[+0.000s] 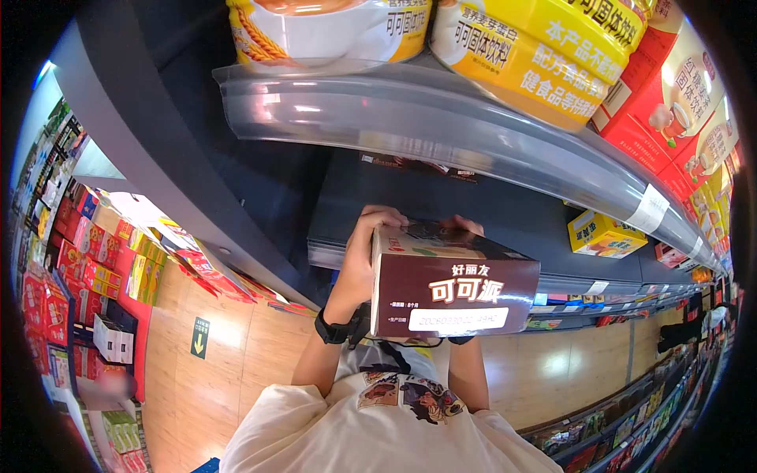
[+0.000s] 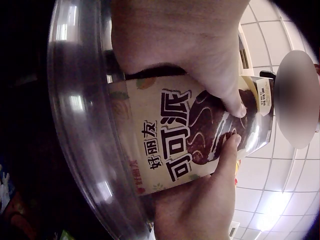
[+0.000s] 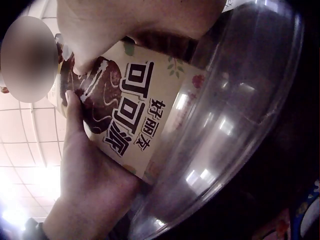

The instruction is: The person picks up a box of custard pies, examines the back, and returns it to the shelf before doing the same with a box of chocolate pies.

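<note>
A dark brown and cream box of chocolate pies (image 1: 457,296) is held between both hands, its brown printed side turned up to the head camera. My left hand (image 1: 364,248) grips its left end, and my right hand (image 1: 465,225) grips the far right side, mostly hidden behind the box in the head view. In the left wrist view the cream face of the box (image 2: 155,135) shows a pie picture, with both thumbs lying over it. A clear plastic shelf lip (image 3: 220,135) runs close along the box's edge in the right wrist view.
Yellow tubs (image 1: 536,55) stand on the upper shelf behind a clear guard (image 1: 441,118), with red boxes (image 1: 670,110) to the right. A small yellow box (image 1: 605,234) sits on the lower dark shelf (image 1: 520,209). Stocked displays (image 1: 87,260) stand across the aisle floor (image 1: 181,386).
</note>
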{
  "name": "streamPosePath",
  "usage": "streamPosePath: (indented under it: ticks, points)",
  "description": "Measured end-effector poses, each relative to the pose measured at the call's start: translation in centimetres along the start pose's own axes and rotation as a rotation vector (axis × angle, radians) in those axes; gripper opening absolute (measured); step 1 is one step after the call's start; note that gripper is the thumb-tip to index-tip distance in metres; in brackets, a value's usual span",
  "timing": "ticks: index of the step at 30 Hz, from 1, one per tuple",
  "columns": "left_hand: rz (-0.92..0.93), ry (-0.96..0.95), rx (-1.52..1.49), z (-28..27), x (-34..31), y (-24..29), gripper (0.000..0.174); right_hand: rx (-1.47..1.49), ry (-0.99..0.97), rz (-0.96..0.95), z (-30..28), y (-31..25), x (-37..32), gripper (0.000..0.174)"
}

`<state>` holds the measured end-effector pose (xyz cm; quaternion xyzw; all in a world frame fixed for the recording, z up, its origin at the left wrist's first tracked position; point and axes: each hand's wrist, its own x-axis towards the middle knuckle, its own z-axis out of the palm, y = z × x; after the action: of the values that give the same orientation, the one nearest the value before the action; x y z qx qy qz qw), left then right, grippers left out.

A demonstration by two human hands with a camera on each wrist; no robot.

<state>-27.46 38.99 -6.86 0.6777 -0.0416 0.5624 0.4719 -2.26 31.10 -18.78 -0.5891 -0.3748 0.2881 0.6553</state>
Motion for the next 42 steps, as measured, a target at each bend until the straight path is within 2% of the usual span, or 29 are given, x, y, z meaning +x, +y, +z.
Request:
streamPosePath:
  ticks: [28, 34, 36, 37, 40, 42]
  points:
    - [-0.045, 0.054, -0.032, 0.2, -0.7, -0.6, 0.057, 0.009, -0.015, 0.036, -1.4, 1.4, 0.8, 0.041]
    - [-0.029, -0.007, 0.036, -0.4, -0.6, -0.7, 0.056, 0.014, -0.021, 0.030, -1.7, 1.8, 1.0, 0.042]
    - [-0.019, -0.008, 0.044, -0.4, -0.4, -0.4, 0.056, 0.053, -0.029, 0.048, -1.9, 1.9, 1.3, 0.042]
    - [-0.011, -0.001, 0.032, -0.2, -0.3, -0.3, 0.056, 0.179, -0.042, 0.200, -2.1, 1.8, 1.6, 0.042]
    - [-0.015, 0.003, 0.021, -0.2, -0.2, 0.0, 0.056, 0.078, -0.069, 0.206, -2.2, 1.7, 1.8, 0.045]
    - [-0.019, 0.000, 0.014, -0.1, -0.2, 0.0, 0.056, 0.057, -0.045, 0.119, -1.8, 1.5, 1.2, 0.045]
